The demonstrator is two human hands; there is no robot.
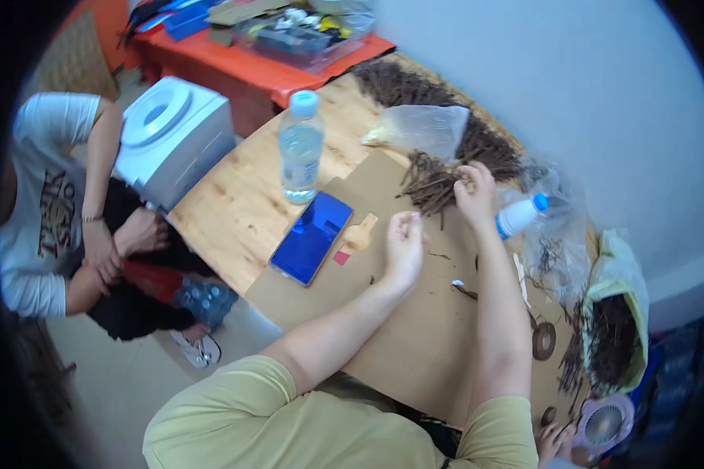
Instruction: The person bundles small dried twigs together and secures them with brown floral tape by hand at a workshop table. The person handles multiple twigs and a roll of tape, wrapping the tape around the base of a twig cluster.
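My right hand (475, 194) is at the right end of a loose pile of thin brown stems (430, 181), its fingers closed on some of them. Nearer to me, my left hand (405, 248) is raised over the brown cardboard (422, 328), palm turned up and fingers curled together. Whatever it may hold is too small to make out. Left of that hand lie a small tan cut-out piece (360, 233) with a red patch and a phone (312, 238) with a blue screen. A white bottle with a blue cap (522, 215) lies tipped beside my right wrist.
A clear water bottle (301, 148) stands beyond the phone. Behind the stems are a plastic bag (426, 129) and more brown stems (403, 82). Brown tape (544, 341), an open sack (614, 336) and a small fan (604, 420) are at right. Another person (55, 203) sits at left.
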